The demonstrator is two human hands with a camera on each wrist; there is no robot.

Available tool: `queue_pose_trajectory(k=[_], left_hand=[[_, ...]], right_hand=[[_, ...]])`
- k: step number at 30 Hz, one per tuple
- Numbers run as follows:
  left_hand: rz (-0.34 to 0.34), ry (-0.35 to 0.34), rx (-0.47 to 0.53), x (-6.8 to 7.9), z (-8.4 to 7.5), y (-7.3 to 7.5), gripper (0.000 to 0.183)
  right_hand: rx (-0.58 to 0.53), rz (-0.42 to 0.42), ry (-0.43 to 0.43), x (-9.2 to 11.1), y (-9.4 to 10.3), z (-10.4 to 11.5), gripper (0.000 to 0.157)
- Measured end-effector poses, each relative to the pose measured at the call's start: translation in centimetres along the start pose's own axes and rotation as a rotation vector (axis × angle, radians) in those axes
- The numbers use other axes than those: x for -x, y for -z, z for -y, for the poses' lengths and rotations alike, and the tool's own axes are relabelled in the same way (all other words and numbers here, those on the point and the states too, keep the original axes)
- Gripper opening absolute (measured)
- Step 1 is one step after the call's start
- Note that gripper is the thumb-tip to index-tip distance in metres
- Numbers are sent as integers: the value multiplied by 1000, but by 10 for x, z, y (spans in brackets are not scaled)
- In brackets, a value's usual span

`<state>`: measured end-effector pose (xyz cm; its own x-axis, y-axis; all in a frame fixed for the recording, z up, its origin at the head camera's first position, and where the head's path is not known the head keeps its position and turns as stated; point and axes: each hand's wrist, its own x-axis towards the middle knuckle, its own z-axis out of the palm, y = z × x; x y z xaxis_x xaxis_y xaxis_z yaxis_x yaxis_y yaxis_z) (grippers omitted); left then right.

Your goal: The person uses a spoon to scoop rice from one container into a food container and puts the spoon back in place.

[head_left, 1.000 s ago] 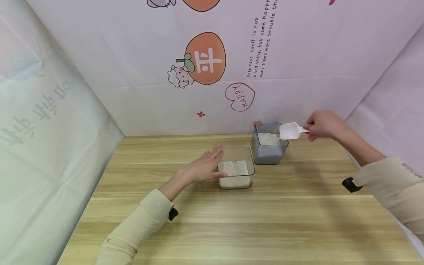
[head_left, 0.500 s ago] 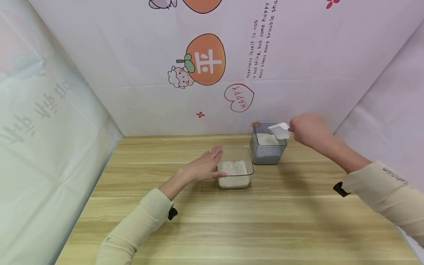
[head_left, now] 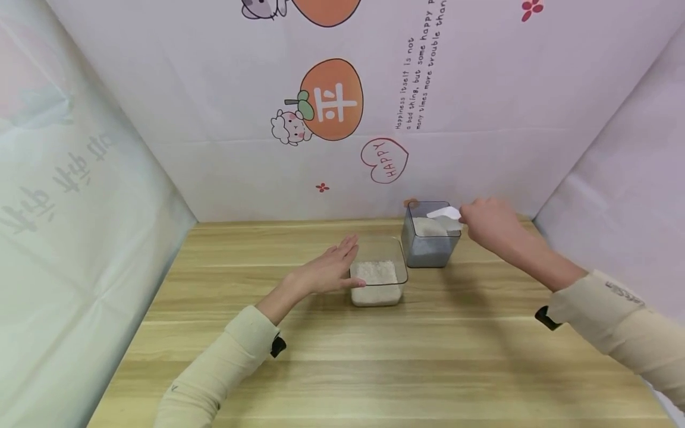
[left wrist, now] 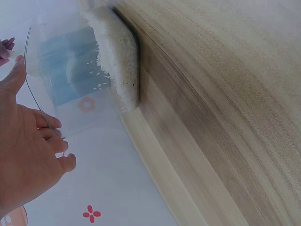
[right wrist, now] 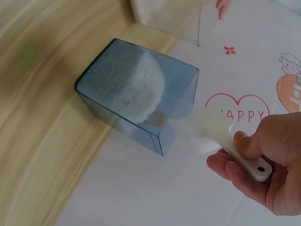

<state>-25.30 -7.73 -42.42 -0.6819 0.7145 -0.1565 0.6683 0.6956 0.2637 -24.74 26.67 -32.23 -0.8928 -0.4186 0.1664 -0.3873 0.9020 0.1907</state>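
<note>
My right hand [head_left: 492, 226] pinches the handle of a white scoop [head_left: 445, 213] between thumb and fingers. The scoop's bowl tilts over the mouth of a blue-grey see-through container [head_left: 428, 255], which is well filled with white grain [right wrist: 146, 87]. To its left is a shorter clear container [head_left: 386, 283] with rice [head_left: 377, 272] in its lower part. My left hand [head_left: 329, 270] rests at this container's left rim, fingers and thumb extended in the head view. In the left wrist view, the thumb [left wrist: 15, 75] and loosely bent fingers lie along the rim.
Both containers stand on a wood-grain table [head_left: 342, 356], near its back edge. A white printed backdrop [head_left: 241, 89] rises right behind them, with more white sheets at both sides. A black device [head_left: 548, 318] sits under the right cuff.
My right hand has moved left and slightly down, bringing the scoop over the blue-grey container. The scoop's bowl has turned from facing up to tilted. The left hand stays on the clear container.
</note>
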Motion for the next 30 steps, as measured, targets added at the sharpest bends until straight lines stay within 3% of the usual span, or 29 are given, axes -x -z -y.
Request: queue_pose_trajectory(k=[5,8,13,18,21,24,30], left_hand=[[3,-2,1,0,0,0,94],[4,0,4,0,-1,0,95],[7,8,2,0,-1,-1,95],[12,14,7,0,0,-2,95],[12,10,9,0,0,-3,95],[10,8,4,0,2,-3,95],[-2,3,16,-1,2,-3,95]], right_hand=[[-63,8,-7,1,-2,-4,8],[-163,44,-10,0,3,-9,15],[-415,134,-61,-2,13,-22,19],[-779,253,-139,1,19,-30,24],[-923,311,-146,3,26,-27,27],[-913,366,-92,-1,36,-17,26],[-747,421,73,-22,45,19,20]])
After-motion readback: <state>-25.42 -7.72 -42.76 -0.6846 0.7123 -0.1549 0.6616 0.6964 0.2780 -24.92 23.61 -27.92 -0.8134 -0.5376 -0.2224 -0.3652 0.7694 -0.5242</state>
